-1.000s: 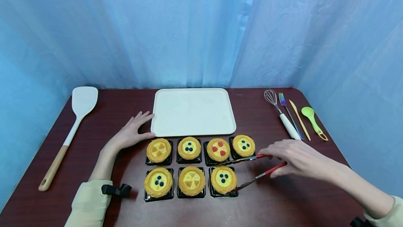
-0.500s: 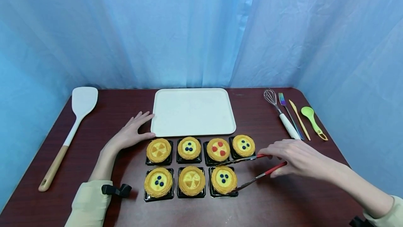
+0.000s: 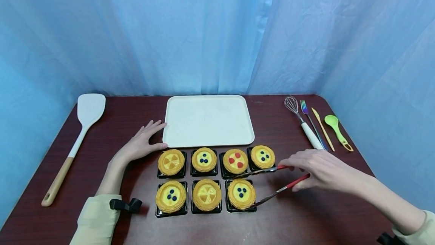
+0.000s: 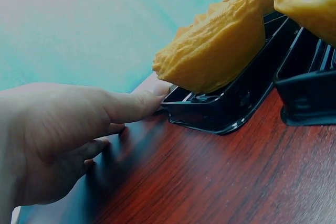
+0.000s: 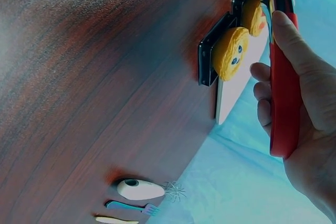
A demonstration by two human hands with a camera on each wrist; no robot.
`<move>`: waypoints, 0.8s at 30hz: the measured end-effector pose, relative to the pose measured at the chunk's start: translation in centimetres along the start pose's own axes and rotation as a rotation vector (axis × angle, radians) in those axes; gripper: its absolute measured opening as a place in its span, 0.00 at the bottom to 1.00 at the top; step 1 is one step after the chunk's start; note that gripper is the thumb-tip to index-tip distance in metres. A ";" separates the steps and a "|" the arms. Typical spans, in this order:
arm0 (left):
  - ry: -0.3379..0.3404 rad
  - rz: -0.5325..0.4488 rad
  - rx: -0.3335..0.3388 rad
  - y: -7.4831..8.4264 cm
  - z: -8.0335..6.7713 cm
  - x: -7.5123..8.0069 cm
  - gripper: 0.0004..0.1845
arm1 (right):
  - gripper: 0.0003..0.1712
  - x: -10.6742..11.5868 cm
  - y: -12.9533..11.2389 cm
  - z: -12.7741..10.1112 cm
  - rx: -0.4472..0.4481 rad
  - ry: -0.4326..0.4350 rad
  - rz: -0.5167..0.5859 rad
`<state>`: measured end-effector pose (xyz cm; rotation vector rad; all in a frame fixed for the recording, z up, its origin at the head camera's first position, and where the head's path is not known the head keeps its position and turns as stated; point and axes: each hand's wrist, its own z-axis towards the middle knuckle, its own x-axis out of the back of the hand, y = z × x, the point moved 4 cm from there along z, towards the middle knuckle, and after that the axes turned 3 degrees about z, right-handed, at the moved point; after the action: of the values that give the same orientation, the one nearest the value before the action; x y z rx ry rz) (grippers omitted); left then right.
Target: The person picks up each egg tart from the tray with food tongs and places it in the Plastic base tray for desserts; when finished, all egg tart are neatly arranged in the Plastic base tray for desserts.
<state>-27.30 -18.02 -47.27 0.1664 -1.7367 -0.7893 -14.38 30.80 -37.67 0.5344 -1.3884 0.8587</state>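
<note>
My right hand [image 3: 316, 169] grips red-handled tongs [image 3: 298, 181], thumb on one arm and fingers on the other. Their spread tips lie on either side of a blueberry-topped tart [image 3: 241, 199] in a black square holder at the front right of two rows. Contact between tips and tart is hard to tell. My left hand [image 3: 137, 147] rests at the left edge of a white tray [image 3: 209, 120], fingers extended and thumb at its near corner. In the left wrist view, the thumb is close beside the holder [image 4: 210, 116] of a yellow fruit tart [image 4: 215, 45].
Several more tarts stand in holders before the tray, one with red fruit [image 3: 236, 161]. A white spatula [image 3: 81, 131] lies on the left. A whisk [image 3: 310, 133], a fork [image 3: 310, 118], a yellow knife [image 3: 323, 128] and a green spoon [image 3: 336, 128] lie at the right.
</note>
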 end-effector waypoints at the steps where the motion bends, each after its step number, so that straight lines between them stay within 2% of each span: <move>1: 0.000 0.000 0.000 0.0 0.0 0.0 0.46 | 0.36 0.0 0.0 0.0 0.000 0.001 0.000; 16: 0.001 0.011 0.003 0.1 0.0 0.3 0.46 | 0.36 0.6 -0.1 0.2 0.036 0.037 0.028; 20: 0.004 0.006 -0.003 0.1 0.1 0.2 0.46 | 0.36 0.9 -0.2 0.4 -0.004 0.038 0.057; 24: 0.008 0.003 -0.002 0.1 0.0 0.0 0.46 | 0.36 1.0 0.0 0.9 -0.086 0.032 0.083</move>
<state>-27.30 -17.92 -47.26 0.1654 -1.7282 -0.7880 -14.99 30.36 -36.53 0.3982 -1.4192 0.8665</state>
